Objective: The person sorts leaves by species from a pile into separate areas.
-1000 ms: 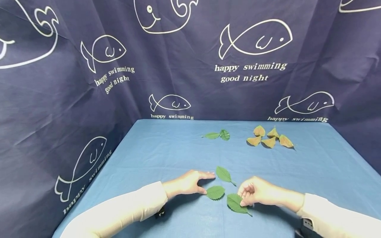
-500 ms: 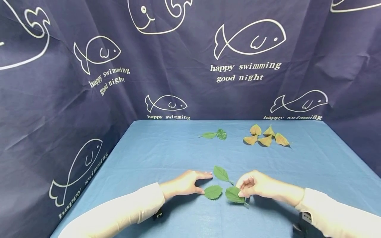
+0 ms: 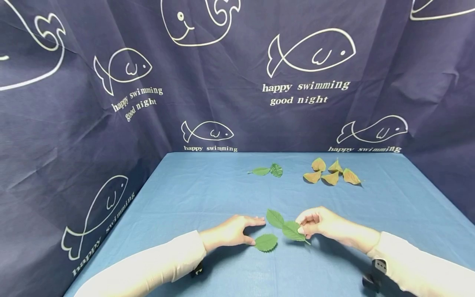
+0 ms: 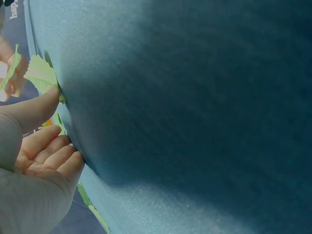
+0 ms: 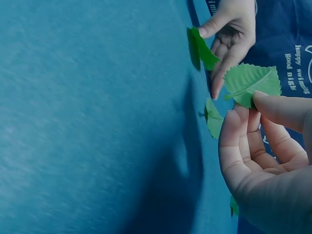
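Observation:
My right hand (image 3: 322,225) pinches a green leaf (image 3: 292,230) by its stem end between thumb and fingertips. In the right wrist view this held leaf (image 5: 252,83) shows a toothed edge and stands above the cloth. In the head view it overlaps the lower end of another green leaf (image 3: 274,218). My left hand (image 3: 234,231) rests on the table, fingers extended and thumb apart. Its thumb touches the left tip of a third toothed green leaf (image 3: 266,242), also visible in the left wrist view. The fingertips reach toward the upper leaf.
The table wears a blue cloth (image 3: 208,185). Toward its back lie two small green leaves (image 3: 261,171) end to end. Several yellow-orange leaves (image 3: 330,178) cluster at the back right. A dark printed curtain (image 3: 237,82) encloses the back and sides.
My right hand has carried its green leaf up and away from me, toward the upper leaf, which it now overlaps in the head view. My left hand stays by its leaf.

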Demonstrator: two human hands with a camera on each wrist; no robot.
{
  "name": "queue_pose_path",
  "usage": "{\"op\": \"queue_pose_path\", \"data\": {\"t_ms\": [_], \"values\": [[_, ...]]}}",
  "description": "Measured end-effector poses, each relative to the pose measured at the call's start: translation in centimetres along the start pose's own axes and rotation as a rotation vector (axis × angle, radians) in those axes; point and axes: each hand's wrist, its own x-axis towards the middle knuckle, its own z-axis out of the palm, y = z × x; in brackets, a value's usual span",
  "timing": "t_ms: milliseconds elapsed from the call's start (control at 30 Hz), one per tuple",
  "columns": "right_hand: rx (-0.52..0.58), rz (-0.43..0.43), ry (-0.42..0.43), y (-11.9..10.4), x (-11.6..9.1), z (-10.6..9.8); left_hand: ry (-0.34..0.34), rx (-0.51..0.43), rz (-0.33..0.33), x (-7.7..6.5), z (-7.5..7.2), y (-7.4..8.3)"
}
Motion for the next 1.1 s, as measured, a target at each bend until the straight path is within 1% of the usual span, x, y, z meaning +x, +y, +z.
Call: {"op": "queue_pose_path", "data": {"t_ms": [133,400,533,833,1000,1100], "values": [[-0.028,0.003,0.037,-0.3,0.3,-0.5,-0.002,-0.002,-0.004,0.0,0.0,0.1],[-0.054,-0.043,0.072,-0.4,1.0,-1.5,0.000,-0.007,-0.005,-0.1,-0.2,0.0],[-0.058,-0.024,0.107,-0.4,1.4,-2.2,0.004,-0.004,0.000,-0.1,-0.2,0.0],[-0.071,0.064,0.201,-0.9,2.5,-3.5,0.006,0.007,0.009,-0.2,-0.3,0.2],[-0.072,0.085,0.243,-0.9,3.4,-3.9,0.003,-0.005,0.003,-0.2,-0.2,0.1],[-0.061,0.101,0.267,-0.8,4.0,-4.1,0.005,0.000,0.014,-0.2,-0.1,0.1]]}}
